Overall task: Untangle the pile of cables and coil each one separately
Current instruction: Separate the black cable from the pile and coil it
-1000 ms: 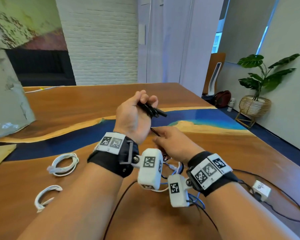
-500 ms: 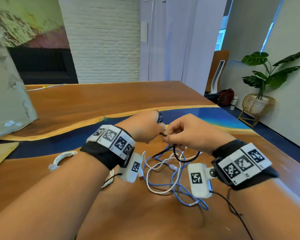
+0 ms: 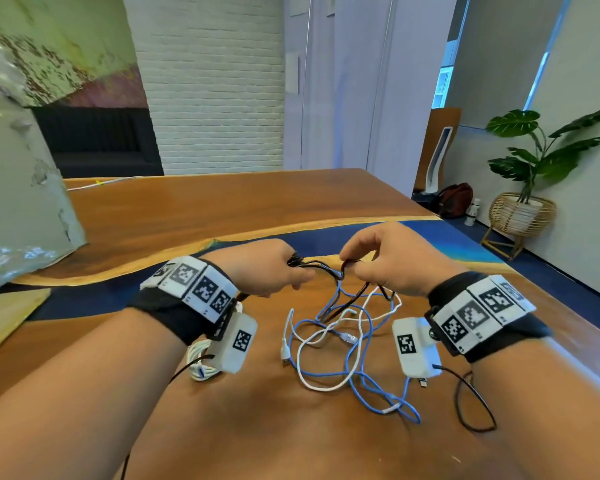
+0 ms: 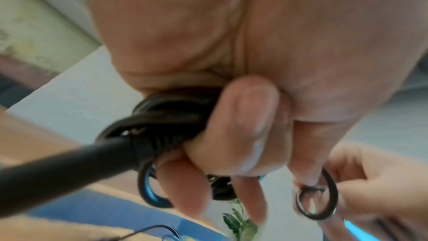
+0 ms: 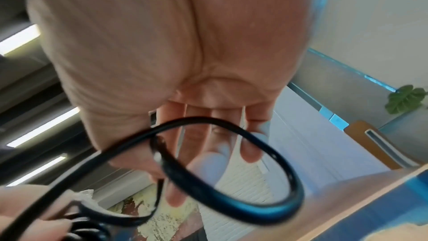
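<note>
My left hand (image 3: 274,268) grips a small bundle of black cable (image 4: 166,116) loops, fingers curled round it. My right hand (image 3: 378,261) pinches the same black cable (image 3: 323,266) a short way along, with a loop (image 5: 231,153) of it hanging under its fingers. Both hands hover above the wooden table (image 3: 187,209). Below them lies a tangle of a blue cable (image 3: 368,382) and a white cable (image 3: 312,382), with the black cable trailing down into it.
A coiled white cable (image 3: 200,362) lies under my left wrist. A thin black cable loop (image 3: 475,407) and a white plug (image 3: 423,382) lie at the right. A crumpled grey sheet (image 3: 18,202) stands at far left. A potted plant (image 3: 530,188) stands beyond the table's right edge.
Both hands came down from chest height to just above the tangle and drew a little apart. The right hand now pinches the black cable beside the left hand's bundle.
</note>
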Demonstrator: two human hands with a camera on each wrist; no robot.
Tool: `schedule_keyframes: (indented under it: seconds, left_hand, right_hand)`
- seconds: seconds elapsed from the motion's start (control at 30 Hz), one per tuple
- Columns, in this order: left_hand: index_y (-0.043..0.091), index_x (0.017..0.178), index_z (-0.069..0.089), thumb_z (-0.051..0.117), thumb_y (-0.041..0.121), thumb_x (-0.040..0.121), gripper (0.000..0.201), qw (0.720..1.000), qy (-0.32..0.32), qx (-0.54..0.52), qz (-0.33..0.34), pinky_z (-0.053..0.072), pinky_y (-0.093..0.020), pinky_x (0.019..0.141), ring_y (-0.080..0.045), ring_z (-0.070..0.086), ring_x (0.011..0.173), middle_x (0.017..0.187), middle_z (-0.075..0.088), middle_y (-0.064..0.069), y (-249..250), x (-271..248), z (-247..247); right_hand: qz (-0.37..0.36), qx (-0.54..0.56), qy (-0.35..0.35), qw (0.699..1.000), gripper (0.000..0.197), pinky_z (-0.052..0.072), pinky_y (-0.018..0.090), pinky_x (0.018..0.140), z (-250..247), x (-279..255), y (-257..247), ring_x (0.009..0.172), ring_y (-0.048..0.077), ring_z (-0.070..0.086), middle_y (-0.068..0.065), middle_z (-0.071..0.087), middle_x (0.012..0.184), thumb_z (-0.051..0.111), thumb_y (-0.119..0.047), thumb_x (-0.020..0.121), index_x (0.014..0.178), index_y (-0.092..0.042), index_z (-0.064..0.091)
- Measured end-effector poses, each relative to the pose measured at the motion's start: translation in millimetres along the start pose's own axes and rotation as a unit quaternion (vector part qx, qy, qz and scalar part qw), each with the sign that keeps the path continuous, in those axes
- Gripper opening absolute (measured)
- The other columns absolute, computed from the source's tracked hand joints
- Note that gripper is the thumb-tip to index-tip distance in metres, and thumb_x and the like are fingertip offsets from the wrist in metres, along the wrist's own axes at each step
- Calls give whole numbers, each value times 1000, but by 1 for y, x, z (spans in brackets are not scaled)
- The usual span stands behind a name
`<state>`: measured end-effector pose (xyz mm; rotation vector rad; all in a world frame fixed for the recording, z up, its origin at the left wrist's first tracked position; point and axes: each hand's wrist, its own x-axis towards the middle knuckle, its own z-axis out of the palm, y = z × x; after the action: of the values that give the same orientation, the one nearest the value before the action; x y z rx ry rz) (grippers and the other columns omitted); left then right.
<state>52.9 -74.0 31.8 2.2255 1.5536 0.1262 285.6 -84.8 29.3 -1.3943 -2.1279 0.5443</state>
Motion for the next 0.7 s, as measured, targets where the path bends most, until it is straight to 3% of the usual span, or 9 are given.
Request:
schedule_keyframes:
  seconds: [0.1,0.2,0.27,0.33,0.37,0.47,0.53,0.6,0.7]
  left_hand:
    - [8,85,66,61,49,97,43,989,-17,-147,28,41,-25,52,-17,48,46,56,49,-5,-16,-5,-5]
    - [9,74,56,60,44,93,40,920,-11,-385,73,41,-26,51,-17,23,38,45,25,-1,-20,-13,-5]
    - [12,71,52,53,44,93,39,843,-32,-529,98,43,-29,55,-13,16,33,43,15,5,-14,-12,-3]
    - [13,74,51,48,40,97,35,744,-56,-653,128,44,-28,58,-13,14,34,45,12,7,-3,-8,0]
    - [13,78,52,46,38,98,32,691,-57,-706,145,45,-27,60,-13,16,35,47,13,7,3,-5,1]
    - [10,88,55,45,27,103,25,509,4,-845,165,48,-27,74,-10,34,42,53,29,7,21,7,4]
    - [9,87,52,41,22,106,26,400,77,-900,153,50,-31,83,-11,42,46,56,36,6,24,13,2]
    - [10,85,48,39,21,108,27,334,130,-923,140,49,-35,90,-12,44,47,58,37,4,20,17,-2]
    - [13,84,44,36,20,110,28,287,187,-932,116,48,-40,97,-14,49,49,59,38,3,12,22,-2]
  right_hand:
    - [29,-8,-6,1000,19,54,23,61,-5,-1,9,56,7,62,-4,78,81,68,-14,90,98,-29,78]
    - [53,38,0,998,19,58,29,67,-5,0,17,59,10,65,0,77,76,63,-14,99,103,-24,78]
    - [61,63,8,996,19,59,35,73,2,4,19,62,14,69,7,75,74,60,-19,103,106,-25,78]
    - [62,56,11,996,21,58,41,77,14,10,17,64,19,70,12,75,72,56,-26,105,111,-31,76]
    - [58,51,7,997,22,58,39,76,20,13,14,64,19,69,12,74,68,54,-28,106,113,-34,74]
    - [35,6,-19,999,25,53,33,67,34,15,3,59,16,65,2,68,62,51,-26,106,114,-46,63]
    - [19,-56,-23,998,36,50,29,59,41,15,0,54,10,58,-8,62,61,52,-24,103,131,-45,58]
    - [7,-78,-30,996,47,39,19,48,47,12,2,50,4,50,-10,57,59,53,-21,99,143,-38,53]
    - [9,-90,-74,993,33,39,17,55,47,1,4,62,6,52,-7,61,74,52,-15,97,125,-28,67]
